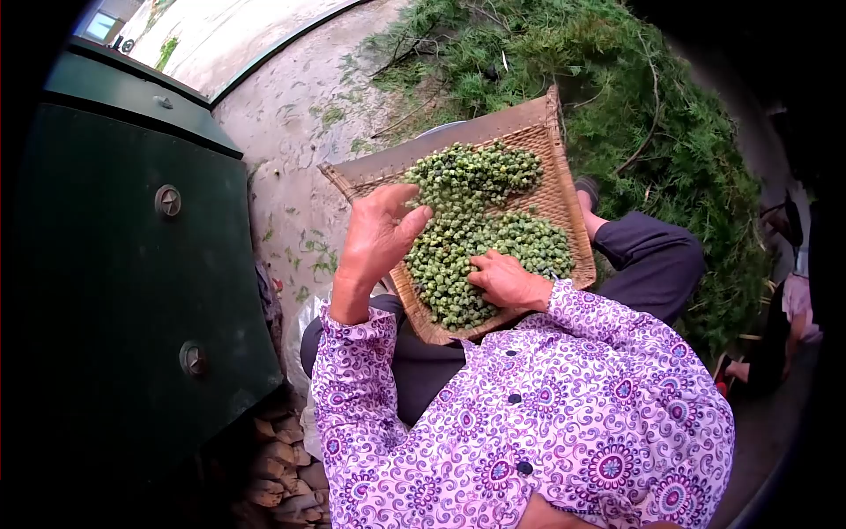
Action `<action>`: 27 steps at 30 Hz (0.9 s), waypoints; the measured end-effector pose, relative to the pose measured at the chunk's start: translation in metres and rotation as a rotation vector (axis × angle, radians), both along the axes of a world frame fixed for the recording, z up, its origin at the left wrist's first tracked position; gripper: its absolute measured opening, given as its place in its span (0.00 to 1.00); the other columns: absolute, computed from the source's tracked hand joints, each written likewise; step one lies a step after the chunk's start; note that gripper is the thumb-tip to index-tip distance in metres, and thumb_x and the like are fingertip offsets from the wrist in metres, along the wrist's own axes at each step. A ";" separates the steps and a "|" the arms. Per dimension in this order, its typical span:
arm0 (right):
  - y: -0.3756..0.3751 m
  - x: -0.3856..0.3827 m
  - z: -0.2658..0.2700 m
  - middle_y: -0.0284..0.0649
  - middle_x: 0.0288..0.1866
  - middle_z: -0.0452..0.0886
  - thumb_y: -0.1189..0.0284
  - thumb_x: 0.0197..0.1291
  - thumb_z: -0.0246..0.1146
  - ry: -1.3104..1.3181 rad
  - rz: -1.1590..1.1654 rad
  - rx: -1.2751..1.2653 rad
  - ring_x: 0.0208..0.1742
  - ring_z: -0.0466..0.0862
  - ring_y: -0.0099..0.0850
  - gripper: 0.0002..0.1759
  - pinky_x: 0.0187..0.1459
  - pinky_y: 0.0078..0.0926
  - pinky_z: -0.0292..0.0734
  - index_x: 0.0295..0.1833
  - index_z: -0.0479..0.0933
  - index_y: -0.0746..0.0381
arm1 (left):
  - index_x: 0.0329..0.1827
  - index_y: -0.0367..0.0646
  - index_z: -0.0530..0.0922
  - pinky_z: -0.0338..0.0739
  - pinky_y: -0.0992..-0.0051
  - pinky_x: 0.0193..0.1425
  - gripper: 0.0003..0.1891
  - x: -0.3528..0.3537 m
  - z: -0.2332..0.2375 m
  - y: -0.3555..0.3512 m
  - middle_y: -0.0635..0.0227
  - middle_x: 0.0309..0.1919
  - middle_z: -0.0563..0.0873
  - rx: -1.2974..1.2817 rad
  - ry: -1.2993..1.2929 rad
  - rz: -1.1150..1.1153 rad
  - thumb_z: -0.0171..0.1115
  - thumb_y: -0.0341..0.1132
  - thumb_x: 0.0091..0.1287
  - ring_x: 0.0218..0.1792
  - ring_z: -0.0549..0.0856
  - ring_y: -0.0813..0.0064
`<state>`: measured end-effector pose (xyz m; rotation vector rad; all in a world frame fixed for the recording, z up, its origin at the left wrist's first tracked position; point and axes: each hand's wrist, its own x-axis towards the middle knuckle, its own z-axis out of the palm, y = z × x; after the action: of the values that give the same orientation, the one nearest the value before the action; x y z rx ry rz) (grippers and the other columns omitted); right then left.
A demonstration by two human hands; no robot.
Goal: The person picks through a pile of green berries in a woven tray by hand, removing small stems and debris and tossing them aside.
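Note:
A woven winnowing basket (564, 176) rests tilted across my lap, holding two joined heaps of small green seed cones (458, 256). My left hand (379, 231) is raised at the basket's left side, thumb apart from the bent fingers, over the edge of the cones; nothing shows between them. Lower and nearer my body, my right hand (507, 280) lies on the heap with fingers reaching into the cones, the tips partly sunk among them and slightly apart.
Cut evergreen branches (670, 132) are piled beyond the basket and to the right. A dark green metal door panel (123, 247) stands close on the left, with split wood (286, 467) below it. At the far right, part of another person (775, 326) shows.

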<state>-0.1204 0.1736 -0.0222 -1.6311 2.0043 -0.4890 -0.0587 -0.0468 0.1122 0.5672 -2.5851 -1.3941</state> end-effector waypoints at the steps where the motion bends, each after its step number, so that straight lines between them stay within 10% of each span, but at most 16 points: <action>1: 0.008 -0.002 0.002 0.44 0.43 0.74 0.77 0.37 0.62 0.043 0.028 -0.084 0.46 0.73 0.40 0.13 0.44 0.39 0.72 0.35 0.79 0.60 | 0.45 0.34 0.79 0.78 0.70 0.37 0.19 0.000 0.001 -0.001 0.53 0.38 0.83 0.005 0.003 0.011 0.65 0.38 0.54 0.33 0.84 0.66; 7: 0.047 -0.035 0.018 0.48 0.60 0.70 0.71 0.40 0.67 0.018 -0.063 0.167 0.54 0.72 0.45 0.18 0.52 0.41 0.70 0.43 0.79 0.60 | 0.46 0.31 0.78 0.78 0.70 0.39 0.21 -0.001 0.005 0.005 0.50 0.39 0.83 0.009 -0.035 -0.007 0.63 0.38 0.54 0.33 0.84 0.64; 10: 0.057 -0.058 0.006 0.52 0.50 0.76 0.70 0.39 0.68 0.049 -0.057 -0.276 0.45 0.77 0.49 0.18 0.47 0.44 0.71 0.40 0.78 0.64 | 0.46 0.31 0.78 0.78 0.70 0.40 0.21 0.000 0.004 0.006 0.50 0.39 0.83 0.033 0.029 -0.045 0.63 0.38 0.55 0.33 0.84 0.64; 23: 0.019 -0.140 0.003 0.50 0.33 0.78 0.71 0.42 0.65 0.058 -0.482 -0.040 0.38 0.79 0.46 0.17 0.42 0.39 0.74 0.41 0.78 0.65 | 0.46 0.32 0.78 0.76 0.82 0.32 0.15 0.004 0.008 -0.001 0.63 0.31 0.84 0.027 0.066 -0.004 0.64 0.32 0.58 0.29 0.81 0.82; 27: -0.003 -0.152 -0.026 0.51 0.41 0.77 0.70 0.43 0.66 0.129 -0.448 -0.042 0.41 0.78 0.47 0.20 0.43 0.39 0.74 0.44 0.76 0.64 | 0.46 0.33 0.79 0.79 0.71 0.39 0.20 0.002 0.019 0.000 0.52 0.38 0.83 -0.032 0.015 0.000 0.64 0.39 0.55 0.33 0.85 0.64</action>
<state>-0.2728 0.1705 -0.0478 -1.2572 2.4834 -0.6000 -0.0571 -0.0464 0.1310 0.5496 -2.5910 -1.3490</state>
